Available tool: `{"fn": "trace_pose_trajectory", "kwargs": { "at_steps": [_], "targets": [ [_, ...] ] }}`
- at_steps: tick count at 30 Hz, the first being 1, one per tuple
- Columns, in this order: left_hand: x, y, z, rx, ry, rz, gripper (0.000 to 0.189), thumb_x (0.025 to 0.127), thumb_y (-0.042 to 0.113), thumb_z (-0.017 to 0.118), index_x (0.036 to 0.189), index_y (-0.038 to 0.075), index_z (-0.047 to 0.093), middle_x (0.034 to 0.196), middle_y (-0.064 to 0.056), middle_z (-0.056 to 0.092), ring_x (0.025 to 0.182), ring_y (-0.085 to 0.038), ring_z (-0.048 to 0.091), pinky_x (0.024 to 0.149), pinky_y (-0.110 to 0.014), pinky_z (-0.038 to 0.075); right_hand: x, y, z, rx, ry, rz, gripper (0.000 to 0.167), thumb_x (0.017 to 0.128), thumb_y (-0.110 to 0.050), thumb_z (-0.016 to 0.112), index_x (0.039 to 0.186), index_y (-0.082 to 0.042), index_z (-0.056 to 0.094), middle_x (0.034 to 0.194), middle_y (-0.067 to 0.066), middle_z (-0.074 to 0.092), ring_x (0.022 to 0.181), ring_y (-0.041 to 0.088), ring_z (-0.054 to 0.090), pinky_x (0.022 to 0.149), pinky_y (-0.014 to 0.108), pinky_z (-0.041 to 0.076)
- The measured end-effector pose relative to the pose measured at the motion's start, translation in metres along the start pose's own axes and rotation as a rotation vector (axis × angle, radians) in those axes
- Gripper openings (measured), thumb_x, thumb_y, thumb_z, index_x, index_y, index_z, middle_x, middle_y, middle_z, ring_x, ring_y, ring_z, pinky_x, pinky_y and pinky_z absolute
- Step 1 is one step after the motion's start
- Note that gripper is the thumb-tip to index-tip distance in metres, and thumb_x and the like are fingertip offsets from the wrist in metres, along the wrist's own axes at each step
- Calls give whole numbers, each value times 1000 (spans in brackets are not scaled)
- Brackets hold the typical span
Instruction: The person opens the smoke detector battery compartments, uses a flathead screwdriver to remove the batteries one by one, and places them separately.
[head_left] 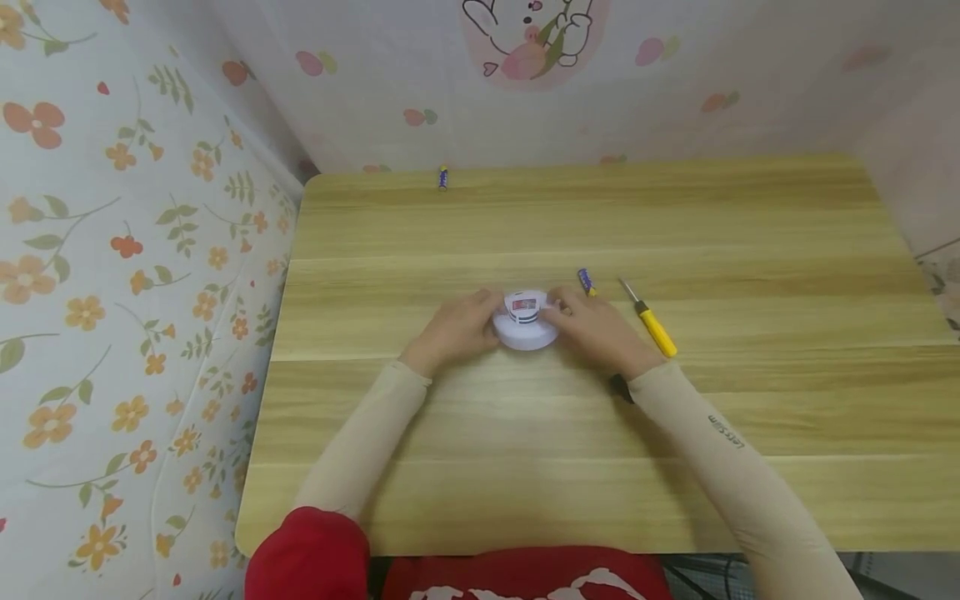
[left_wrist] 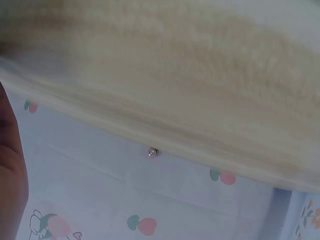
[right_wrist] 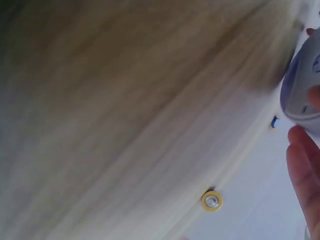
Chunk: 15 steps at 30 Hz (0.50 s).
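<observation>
A white, round device like a smoke alarm [head_left: 525, 336], with a label and dark slots on its raised top, sits between both hands. My left hand [head_left: 459, 329] grips its left side, the thumb and fingers at the rim. On the opposite side my right hand [head_left: 592, 329] holds it, fingertips close to the raised centre. In the right wrist view the pale wall of the device [right_wrist: 292, 95] shows between that hand's fingers [right_wrist: 302, 160]. Only part of the left hand [left_wrist: 11, 170] appears in the left wrist view. A blue and yellow battery [head_left: 586, 281] lies just beyond the right hand.
To the right of the right hand lies a screwdriver [head_left: 657, 332] with a yellow handle. Another battery [head_left: 443, 178] is near the far edge of the wooden table [head_left: 360, 275]. Something black [head_left: 621, 388] shows by the right wrist. Patterned curtains [head_left: 142, 333] border the left and back.
</observation>
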<state>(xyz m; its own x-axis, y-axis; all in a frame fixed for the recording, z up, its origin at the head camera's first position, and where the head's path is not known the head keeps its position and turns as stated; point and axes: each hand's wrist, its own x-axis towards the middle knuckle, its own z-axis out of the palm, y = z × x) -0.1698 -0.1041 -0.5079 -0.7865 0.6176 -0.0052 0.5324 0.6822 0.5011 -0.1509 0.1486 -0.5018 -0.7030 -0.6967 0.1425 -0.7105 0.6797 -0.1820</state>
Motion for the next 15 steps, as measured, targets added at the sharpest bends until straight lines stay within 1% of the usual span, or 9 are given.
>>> {"fn": "trace_pose_trajectory", "kwargs": {
  "at_steps": [3,6,10,13,15],
  "targets": [
    [0,-1,2,-2,0,9,33,80,12,72,108,11,55,105,-7,63,87,-21,59,76,-34,53,1,0,0,-36,-29,-25,34,89,3,56,117,-14,52,122,18,53,87,32,61,69,42,55],
    [1,-2,4,-27,-8,10,35,81,13,74,110,10,55,110,-8,62,93,-22,60,83,-35,53,2,1,0,-51,-63,-29,30,89,4,54,113,-13,49,123,18,52,87,31,61,67,41,56],
    [1,-3,4,-60,-16,12,36,81,15,77,110,9,55,114,-11,61,100,-24,60,91,-35,52,2,2,0,-21,-124,-14,26,91,0,52,113,-13,47,127,19,50,88,32,62,66,41,57],
    [1,-3,2,-76,-12,23,34,82,16,76,109,7,57,117,-14,62,106,-27,61,95,-36,52,2,4,1,27,-154,0,28,93,-3,50,119,-12,49,132,19,49,96,34,63,75,44,57],
    [2,-4,1,-89,-15,25,32,83,16,75,109,6,58,118,-15,62,109,-28,61,97,-37,51,1,7,2,41,-155,0,31,94,-2,50,123,-11,51,133,18,49,102,34,62,80,45,57]
  ]
}}
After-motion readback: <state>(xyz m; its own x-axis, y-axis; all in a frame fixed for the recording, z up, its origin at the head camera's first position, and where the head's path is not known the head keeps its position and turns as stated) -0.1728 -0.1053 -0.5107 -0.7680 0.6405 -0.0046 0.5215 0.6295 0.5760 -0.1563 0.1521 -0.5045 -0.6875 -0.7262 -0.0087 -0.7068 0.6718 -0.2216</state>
